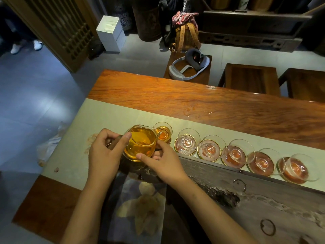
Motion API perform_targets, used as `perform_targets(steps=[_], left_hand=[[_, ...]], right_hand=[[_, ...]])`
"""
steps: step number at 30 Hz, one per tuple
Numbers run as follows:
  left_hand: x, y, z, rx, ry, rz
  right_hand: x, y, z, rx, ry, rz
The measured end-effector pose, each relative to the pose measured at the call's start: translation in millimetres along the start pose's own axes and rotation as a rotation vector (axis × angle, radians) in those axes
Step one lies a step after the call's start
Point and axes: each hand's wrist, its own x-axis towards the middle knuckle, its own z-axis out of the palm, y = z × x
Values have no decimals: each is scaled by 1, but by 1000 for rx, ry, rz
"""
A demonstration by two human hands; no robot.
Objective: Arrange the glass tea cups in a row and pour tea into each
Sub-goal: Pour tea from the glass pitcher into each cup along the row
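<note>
My left hand (105,152) grips the wooden handle of the glass pitcher (140,145), which is heavy with tea and tilted over the first cup (162,132). My right hand (161,161) steadies its slick, fragile wall. Five empty cups (188,140) line the bench (193,103) beyond it.

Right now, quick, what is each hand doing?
Left hand: closed on the wooden handle of the glass pitcher, tipping tea into the first cup.
Right hand: fingers spread, steadying the pitcher's side; not gripping anything.
</note>
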Motion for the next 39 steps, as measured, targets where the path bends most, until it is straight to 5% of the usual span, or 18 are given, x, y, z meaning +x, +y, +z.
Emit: perform_targets(steps=[39], left_hand=[[-26, -8, -8, -99, 41, 63]], right_hand=[[-14, 0, -15, -94, 35, -136]])
